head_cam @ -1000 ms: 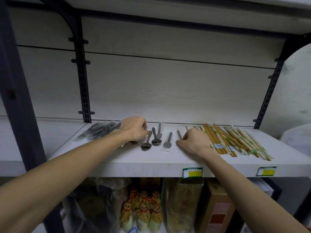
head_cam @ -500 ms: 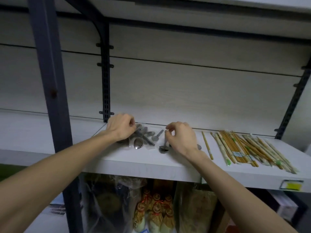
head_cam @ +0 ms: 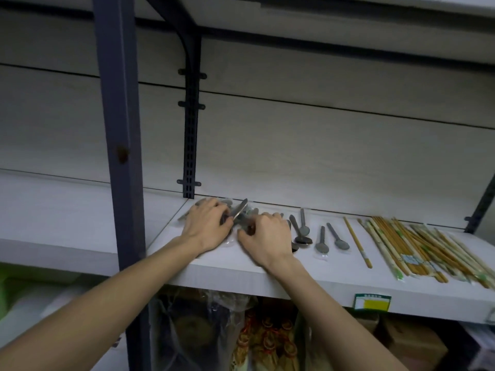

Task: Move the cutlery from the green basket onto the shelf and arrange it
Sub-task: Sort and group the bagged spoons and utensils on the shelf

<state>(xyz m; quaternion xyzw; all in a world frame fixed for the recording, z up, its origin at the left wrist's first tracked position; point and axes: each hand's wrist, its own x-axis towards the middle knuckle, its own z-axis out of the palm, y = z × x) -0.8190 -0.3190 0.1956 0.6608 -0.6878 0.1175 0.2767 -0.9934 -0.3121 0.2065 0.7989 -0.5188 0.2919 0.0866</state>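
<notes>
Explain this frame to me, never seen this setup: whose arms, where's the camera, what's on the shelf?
No robot here: a person wears a wide-angle camera on the head, looking forward and down, so the two bare arms are the wearer's own. The left hand and right hand are both on a pile of bagged metal cutlery at the left of the white shelf; what exactly each grips is hidden. To the right lie separate wrapped spoons, then one loose chopstick and a spread of wrapped chopsticks. Bagged goods sit below.

2 hands (head_cam: 207,226), 4 laid-out spoons (head_cam: 321,241), 1 separate chopstick (head_cam: 357,242), 1 shelf label (head_cam: 372,303)
</notes>
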